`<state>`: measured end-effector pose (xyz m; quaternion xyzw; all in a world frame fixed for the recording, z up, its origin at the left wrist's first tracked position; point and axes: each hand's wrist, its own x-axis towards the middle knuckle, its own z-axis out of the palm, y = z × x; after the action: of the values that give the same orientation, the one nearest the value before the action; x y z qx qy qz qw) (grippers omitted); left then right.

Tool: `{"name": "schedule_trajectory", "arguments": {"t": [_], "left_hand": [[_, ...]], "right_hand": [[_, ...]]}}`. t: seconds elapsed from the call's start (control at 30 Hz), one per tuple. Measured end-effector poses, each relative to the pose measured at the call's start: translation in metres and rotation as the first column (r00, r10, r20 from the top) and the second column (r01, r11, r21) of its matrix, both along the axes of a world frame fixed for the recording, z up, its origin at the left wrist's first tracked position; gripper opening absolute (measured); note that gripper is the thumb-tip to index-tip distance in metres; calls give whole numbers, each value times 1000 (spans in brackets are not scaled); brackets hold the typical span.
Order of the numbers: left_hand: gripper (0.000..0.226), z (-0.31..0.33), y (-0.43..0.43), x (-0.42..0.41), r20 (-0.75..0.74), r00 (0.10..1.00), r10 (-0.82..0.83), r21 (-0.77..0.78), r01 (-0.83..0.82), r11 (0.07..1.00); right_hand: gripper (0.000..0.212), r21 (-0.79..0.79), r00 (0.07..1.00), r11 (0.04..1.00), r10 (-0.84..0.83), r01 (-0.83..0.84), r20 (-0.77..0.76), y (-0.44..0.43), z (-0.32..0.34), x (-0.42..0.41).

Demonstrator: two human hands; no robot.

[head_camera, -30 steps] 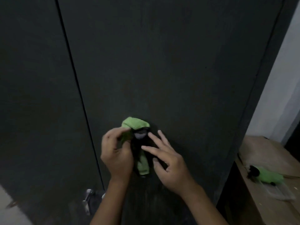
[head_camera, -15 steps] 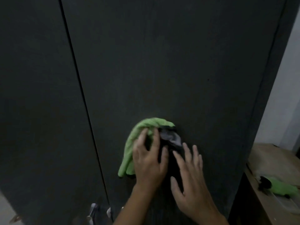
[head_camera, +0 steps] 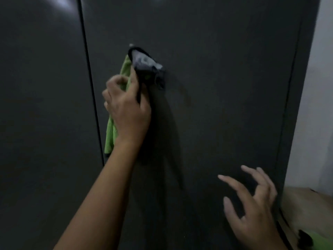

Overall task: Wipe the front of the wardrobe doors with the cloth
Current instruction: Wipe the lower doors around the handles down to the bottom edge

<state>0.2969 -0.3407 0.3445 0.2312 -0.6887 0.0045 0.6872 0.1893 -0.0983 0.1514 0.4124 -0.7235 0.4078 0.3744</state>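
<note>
My left hand [head_camera: 127,112] grips the cloth [head_camera: 144,60] and holds it against the dark right door [head_camera: 225,87] of the wardrobe, thumb and fingers curled round the bunched fabric. A grey, black-edged fold of the cloth sticks out above the knuckles, and a green tail hangs down past the wrist on the outer side. Just beyond that tail runs the seam [head_camera: 90,83] that parts this panel from the left door [head_camera: 39,114]. My right hand [head_camera: 252,206] is lower and well apart from the cloth, in front of the same door, holding nothing, its fingers spread and lightly bent. I cannot tell whether its fingertips touch the panel. Past the right hand, at the door's edge, a pale bench [head_camera: 304,201] carries a green and black object [head_camera: 320,240], cut off by the frame, under a white wall [head_camera: 317,105].
</note>
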Motion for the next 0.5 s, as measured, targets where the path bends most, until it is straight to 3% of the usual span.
{"name": "schedule_trajectory", "arguments": {"t": [0.17,0.27,0.37,0.5], "left_hand": [[46,59,17,-10,-31,977,-211,-25,210,977],[45,48,40,-19,117,943,-313,-169,329,929],[45,6,62,-34,321,877,-358,-272,447,852],[42,-65,79,-47,538,810,-231,-344,462,817]], "right_hand": [[52,-174,988,976,-120,135,94,29,34,-25],[51,-334,966,935,-32,120,257,36,42,-46],[67,-445,898,896,204,-10,389,35,37,-64],[56,-457,857,889,216,25,467,32,23,-74]]}}
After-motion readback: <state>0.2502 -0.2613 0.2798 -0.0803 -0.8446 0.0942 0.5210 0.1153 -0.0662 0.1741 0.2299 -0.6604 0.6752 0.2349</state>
